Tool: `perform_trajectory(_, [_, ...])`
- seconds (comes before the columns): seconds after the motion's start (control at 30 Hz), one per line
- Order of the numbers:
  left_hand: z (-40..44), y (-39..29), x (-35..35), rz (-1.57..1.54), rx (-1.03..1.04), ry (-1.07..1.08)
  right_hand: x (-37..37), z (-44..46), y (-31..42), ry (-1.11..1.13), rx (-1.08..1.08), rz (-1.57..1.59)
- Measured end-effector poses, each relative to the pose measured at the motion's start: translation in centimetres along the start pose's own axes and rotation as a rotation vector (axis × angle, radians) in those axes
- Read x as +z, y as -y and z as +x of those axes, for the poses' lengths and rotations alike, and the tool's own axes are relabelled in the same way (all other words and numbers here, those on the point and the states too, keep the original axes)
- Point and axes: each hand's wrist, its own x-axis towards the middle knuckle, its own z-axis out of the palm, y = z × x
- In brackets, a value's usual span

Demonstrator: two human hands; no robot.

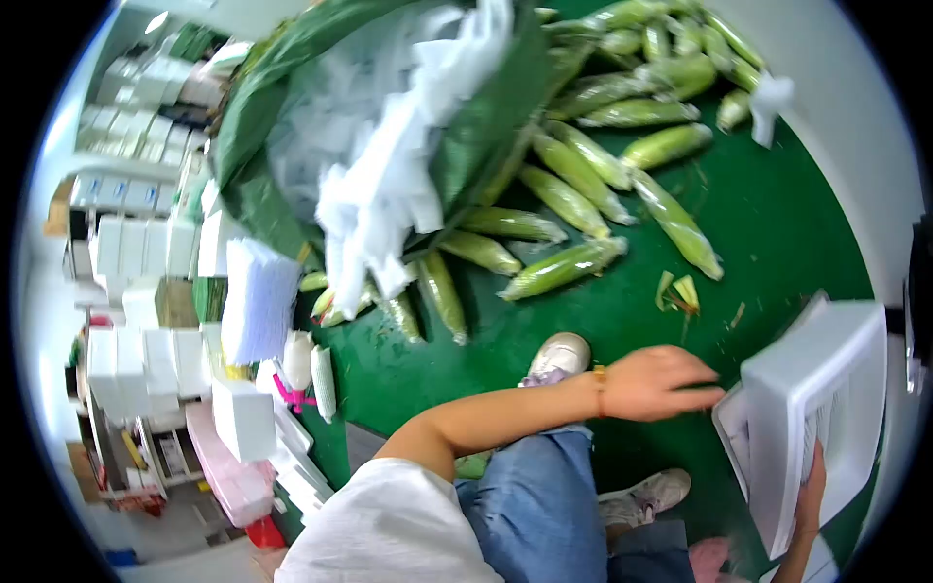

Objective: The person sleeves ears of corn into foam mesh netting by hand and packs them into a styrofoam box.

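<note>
My left hand (659,383), with a band at the wrist, reaches across above the green floor. Its fingers are stretched out and hold nothing; the tips come close to the near edge of a white plastic bin (777,384). The bin stands tilted at the right, with a stack of thin white ridged pieces (819,428) partly visible inside. My right hand (811,491) comes up from the lower right and grips the bin at its inner side. Some of its fingers are hidden.
Plastic-wrapped corn cobs (573,267) lie over the green floor (777,223). A large green sack (253,175) holds white foam netting (389,155). Husk scraps (680,293) lie nearer the bin. White boxes (243,418) and stacked foam trays (301,466) stand at the left.
</note>
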Motion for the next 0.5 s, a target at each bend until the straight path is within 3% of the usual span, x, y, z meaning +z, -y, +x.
perform_trajectory(0.03, [-3.1,0.5,-3.1,-0.023,-0.156,0.04,0.2,0.2,-0.8,0.017,0.052,0.001])
perform_trajectory(0.1, [-10.6,-0.3,-7.4,0.076,-0.541,-0.058,-0.7,-0.2,3.4,-0.043,-0.102,0.046])
perform_trajectory(0.2, [-23.4,-3.3,-14.6,0.356,-1.0,-0.185,-3.0,-0.3,6.4,0.064,-0.353,-0.255])
perform_trajectory(0.27, [-32.0,-5.3,-19.5,0.693,-1.174,-0.104,-3.7,-1.3,7.0,-0.093,-0.237,-0.319])
perform_trajectory(0.37, [-43.0,-6.6,-25.9,0.95,-1.538,0.224,-5.2,-2.8,11.0,-0.205,-0.109,-0.416])
perform_trajectory(0.4, [-45.2,-6.0,-28.3,0.998,-1.6,0.354,-5.4,-3.4,12.7,-0.218,-0.074,-0.451])
perform_trajectory(0.5, [-50.8,-1.2,-33.9,0.845,-1.736,0.455,-5.4,-4.4,15.9,-0.12,-0.116,-0.526])
